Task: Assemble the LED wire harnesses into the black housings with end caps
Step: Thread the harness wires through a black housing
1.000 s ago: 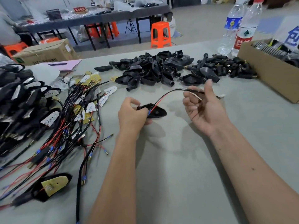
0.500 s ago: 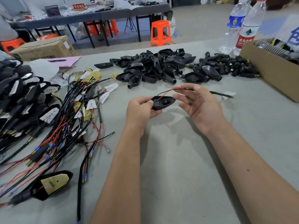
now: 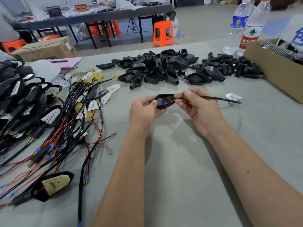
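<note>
My left hand (image 3: 144,110) grips a black housing (image 3: 164,100) just above the grey table (image 3: 180,169), open side up. Red, blue and black leads of a wire harness (image 3: 211,97) lie inside it. My right hand (image 3: 198,108) pinches the harness's black sleeve at the housing's right end. The sleeve runs right to a white LED board (image 3: 233,97) lying on the table. A pile of empty black housings (image 3: 157,68) sits behind my hands, with a heap of black end caps (image 3: 232,66) to its right.
Loose harnesses with LED boards (image 3: 78,115) spread over the left of the table. Finished black units (image 3: 18,95) are stacked at the far left, and one (image 3: 50,185) lies near the front. A cardboard box (image 3: 277,69) and two water bottles (image 3: 246,27) stand at the right.
My hands came together in front of me. The right hand moved left along the sleeve to the housing's end, and the harness's LED board now lies on the table to the right.
</note>
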### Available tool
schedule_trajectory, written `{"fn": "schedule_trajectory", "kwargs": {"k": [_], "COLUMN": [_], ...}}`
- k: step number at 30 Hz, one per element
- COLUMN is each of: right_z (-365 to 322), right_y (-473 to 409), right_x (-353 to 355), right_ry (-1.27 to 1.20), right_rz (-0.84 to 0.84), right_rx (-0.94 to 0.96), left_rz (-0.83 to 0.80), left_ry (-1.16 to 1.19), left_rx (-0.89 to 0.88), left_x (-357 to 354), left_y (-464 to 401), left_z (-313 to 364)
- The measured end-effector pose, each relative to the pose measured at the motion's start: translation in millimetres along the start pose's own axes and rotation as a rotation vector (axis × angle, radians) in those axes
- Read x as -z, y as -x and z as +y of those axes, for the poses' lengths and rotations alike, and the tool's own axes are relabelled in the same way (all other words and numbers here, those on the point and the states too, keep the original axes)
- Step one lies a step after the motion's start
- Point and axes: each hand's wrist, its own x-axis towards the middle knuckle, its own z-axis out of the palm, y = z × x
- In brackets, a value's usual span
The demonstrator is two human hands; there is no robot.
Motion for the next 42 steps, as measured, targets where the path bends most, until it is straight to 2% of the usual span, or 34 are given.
{"fn": "schedule_trajectory", "kwargs": {"k": [5, 9, 15, 22, 26, 30, 35, 37, 40, 42], "right_z": [6.7, 9.2, 8.5, 6.9, 10.4, 17.0, 14.7, 9.1, 7.1, 7.6], "right_y": [-0.6, -1.8, -1.3, -1.0, -0.7, -0.3, 1.6, 2.1, 2.4, 1.7], "right_x": [-1.2, -1.5, -0.6, 3.2, -0.8, -4.1, -7.7, -7.2, -5.9, -5.8], "right_ry": [0.096, 0.143, 0.102, 0.005, 0.163, 0.509, 0.615, 0.551, 0.154, -0.025], "right_rz": [0.147, 0.234, 0.214, 0.148, 0.205, 0.263, 0.385, 0.288, 0.013, 0.032], "right_rx": [0.035, 0.022, 0.028, -0.011, 0.007, 0.11, 0.125, 0.062, -0.017, -0.039], "left_rz": [-0.103, -0.103, -0.07, -0.132, -0.145, -0.193, -0.06, -0.025, -0.024, -0.046], "left_ry": [-0.08, -0.108, -0.056, 0.047, 0.135, 0.139, 0.254, 0.31, 0.306, 0.256], "left_rx": [0.0, -0.036, -0.068, -0.045, 0.011, 0.028, 0.053, 0.064, 0.043, 0.025], "left_x": [-3.4, -4.9, -5.6, -3.2, -2.5, -3.1, -2.8, -3.0, -3.6, -3.5], "left_y": [2.9, 4.4, 2.3, 4.8, 5.7, 8.5, 5.8, 5.4, 5.3, 5.6], "left_z": [2.4, -0.8, -4.0, -3.0, -2.0, -1.5, -1.6, -2.1, -3.5, -4.3]}}
